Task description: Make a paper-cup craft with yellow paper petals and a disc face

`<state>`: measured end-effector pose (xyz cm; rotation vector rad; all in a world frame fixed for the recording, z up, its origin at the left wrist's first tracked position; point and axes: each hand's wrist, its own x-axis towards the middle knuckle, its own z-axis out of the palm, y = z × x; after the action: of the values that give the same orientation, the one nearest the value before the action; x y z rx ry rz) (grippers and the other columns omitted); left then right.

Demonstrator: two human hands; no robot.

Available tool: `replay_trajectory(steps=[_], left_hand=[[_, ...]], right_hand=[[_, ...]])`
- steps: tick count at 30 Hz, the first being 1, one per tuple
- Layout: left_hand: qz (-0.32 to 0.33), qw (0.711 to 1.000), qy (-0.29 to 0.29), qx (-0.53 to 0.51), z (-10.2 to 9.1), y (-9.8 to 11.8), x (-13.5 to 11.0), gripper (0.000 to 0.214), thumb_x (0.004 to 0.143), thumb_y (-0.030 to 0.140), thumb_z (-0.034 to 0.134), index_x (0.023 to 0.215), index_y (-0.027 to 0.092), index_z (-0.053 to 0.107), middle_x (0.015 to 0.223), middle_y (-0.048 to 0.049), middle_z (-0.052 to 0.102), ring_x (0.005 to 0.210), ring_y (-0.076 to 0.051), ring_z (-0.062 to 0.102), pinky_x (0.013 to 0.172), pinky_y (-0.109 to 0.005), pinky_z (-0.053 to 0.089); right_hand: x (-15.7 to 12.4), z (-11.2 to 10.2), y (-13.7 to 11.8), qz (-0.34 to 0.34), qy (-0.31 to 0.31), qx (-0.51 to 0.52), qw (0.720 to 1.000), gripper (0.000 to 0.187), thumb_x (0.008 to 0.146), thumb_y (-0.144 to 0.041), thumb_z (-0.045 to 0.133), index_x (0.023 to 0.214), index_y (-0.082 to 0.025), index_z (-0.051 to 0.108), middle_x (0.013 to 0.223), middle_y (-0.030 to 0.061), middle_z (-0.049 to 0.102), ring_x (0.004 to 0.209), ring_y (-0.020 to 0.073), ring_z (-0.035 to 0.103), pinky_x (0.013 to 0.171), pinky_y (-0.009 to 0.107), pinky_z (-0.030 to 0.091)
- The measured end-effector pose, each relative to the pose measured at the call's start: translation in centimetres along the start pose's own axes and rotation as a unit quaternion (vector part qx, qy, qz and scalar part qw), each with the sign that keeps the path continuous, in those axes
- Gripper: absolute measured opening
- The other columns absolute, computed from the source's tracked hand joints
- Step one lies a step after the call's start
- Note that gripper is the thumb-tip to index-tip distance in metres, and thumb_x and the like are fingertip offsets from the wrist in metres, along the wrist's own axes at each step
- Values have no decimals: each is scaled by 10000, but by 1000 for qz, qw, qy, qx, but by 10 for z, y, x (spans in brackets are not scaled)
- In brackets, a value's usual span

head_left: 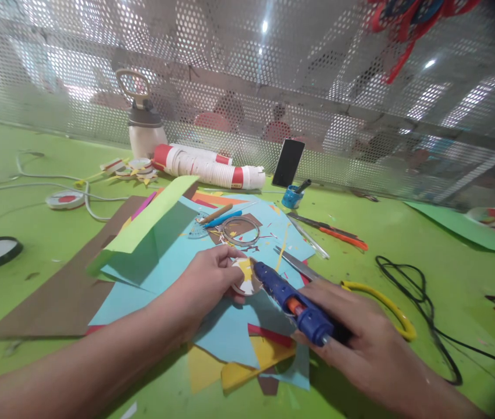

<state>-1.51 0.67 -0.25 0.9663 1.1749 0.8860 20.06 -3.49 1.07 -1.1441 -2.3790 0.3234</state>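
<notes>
My left hand pinches a small round white disc with a yellow paper shape on it. In my right hand is a blue hot glue gun, its nozzle at the disc's upper right edge. My fingers hide the gun's trigger. Beneath both hands lie sheets of light blue paper. Scissors with yellow handles rest partly under the right hand. Just beyond the disc are a ring, a blue pen and a clear protractor.
A white bottle, stacked paper cups and a phone stand along the perforated screen. An orange cutter and a black cable lie to the right. Brown paper and folded green paper lie left.
</notes>
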Motion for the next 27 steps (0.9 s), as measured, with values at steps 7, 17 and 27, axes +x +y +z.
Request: replay_trajectory(steps=[7, 17, 27], left_hand=[[-1, 1000, -8, 5, -1, -2, 1, 262, 631, 68, 542, 884, 126, 579, 611, -6, 580, 487, -108, 540, 527, -245, 470], [2, 1000, -8, 6, -3, -3, 1, 261, 642, 75, 548, 897, 127, 568, 626, -5, 575, 485, -104, 541, 530, -242, 472], [-1, 1000, -9, -1, -1, -1, 0, 254, 653, 68, 547, 901, 118, 562, 612, -4, 574, 490, -100, 530, 532, -243, 480]], right_hand=[[-1, 0, 0, -3, 2, -14, 1000, 201, 835, -287, 590, 1023, -218, 604, 985, 51, 677, 870, 192, 641, 697, 276, 524], [-3, 1, 4, -24, 21, -30, 999, 275, 799, -229, 616, 1072, -229, 586, 1009, 52, 684, 909, 213, 651, 735, 295, 545], [-2, 0, 0, -20, 30, -21, 999, 197, 808, -231, 605, 1005, -231, 612, 971, 37, 689, 886, 200, 649, 717, 267, 535]])
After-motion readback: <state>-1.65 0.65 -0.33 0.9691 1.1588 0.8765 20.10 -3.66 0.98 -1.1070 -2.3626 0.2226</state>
